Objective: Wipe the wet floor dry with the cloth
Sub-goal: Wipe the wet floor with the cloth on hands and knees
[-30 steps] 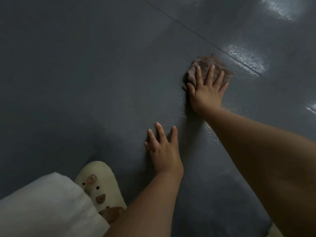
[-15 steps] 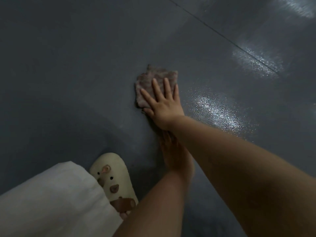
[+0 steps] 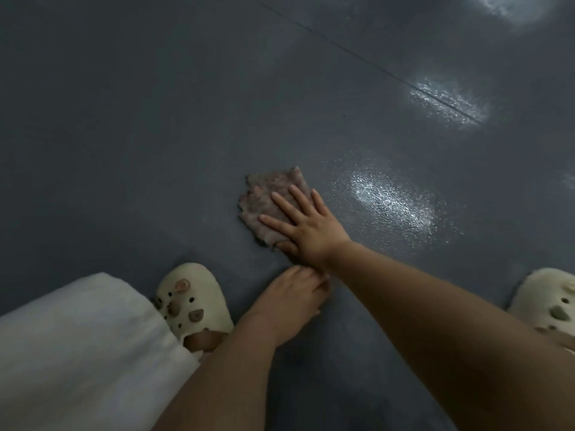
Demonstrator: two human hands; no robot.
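Cloth: brownish, crumpled rag point(image 3: 273, 200) lying flat on the floor, near the middle of the view, its far edge ragged and free of the hand.
Right hand: right hand point(image 3: 306, 227) laid palm-down on the near right part of the cloth, fingers straight and spread, pointing up and to the left — pressing it to the floor, not curled round it; the thumb lies at the cloth's near edge.
Left hand: left hand point(image 3: 291, 298) on the floor just nearer than the right hand, its fingertips hidden under the right wrist. It touches no cloth; whether its fingers are straight or bent I cannot tell.
Arms: both forearms bare, the right one crossing above the left hand from the lower right.
Floor: dark grey floor point(image 3: 130, 135) with a thin seam line running diagonally across the upper right.
Wet patch: glistening patch point(image 3: 390, 202) just to the right of the cloth — a second shiny patch point(image 3: 448, 102) lies farther off on the seam, well apart from the cloth.
Footwear: cream clog with small charms point(image 3: 193, 301) at lower left beside the left arm; a second cream clog point(image 3: 549, 295) at the right edge.
Clothing: white fabric point(image 3: 77, 353) fills the lower left corner, overlapping the left clog.
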